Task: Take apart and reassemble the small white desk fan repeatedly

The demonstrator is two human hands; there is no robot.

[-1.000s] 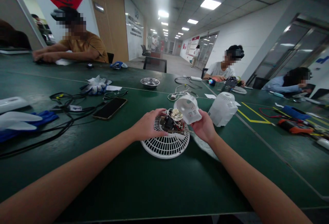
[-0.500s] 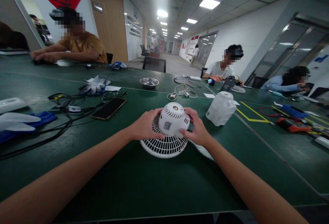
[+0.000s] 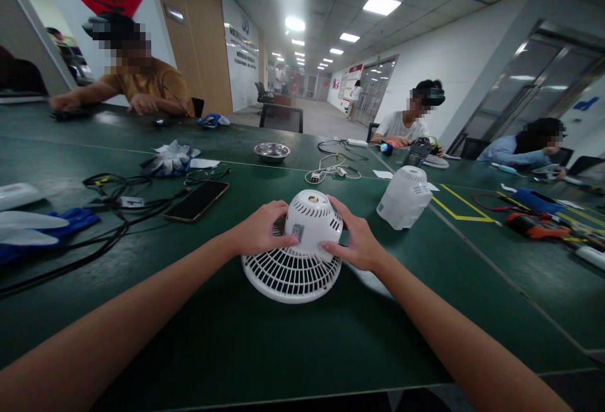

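A white fan motor housing (image 3: 312, 226) with slotted vents, a grey label and a hole in its top stands in front of me. Under it spreads a round white fan grille (image 3: 290, 280), rim down towards the green table. My left hand (image 3: 265, 229) is closed round the housing's left side, thumb near the label. On the opposite side my right hand (image 3: 357, 239) grips the housing, with its thumb across the lower front. A pale, flat piece (image 3: 373, 283) lies on the table, partly hidden behind my right hand and wrist.
A white plastic casing (image 3: 405, 199) stands to the right. Around lie a phone (image 3: 197, 200), a metal bowl (image 3: 271, 152), white cable (image 3: 326, 174), black cables (image 3: 120, 210) and gloves (image 3: 172, 159). Tools (image 3: 536, 226) lie at far right. Co-workers (image 3: 142, 84) sit across the table.
The housing and grille have come slightly left and nearer to me, tilting so that more of the grille's front shows. Both hands moved with them. The co-worker at left has spread their hands apart.
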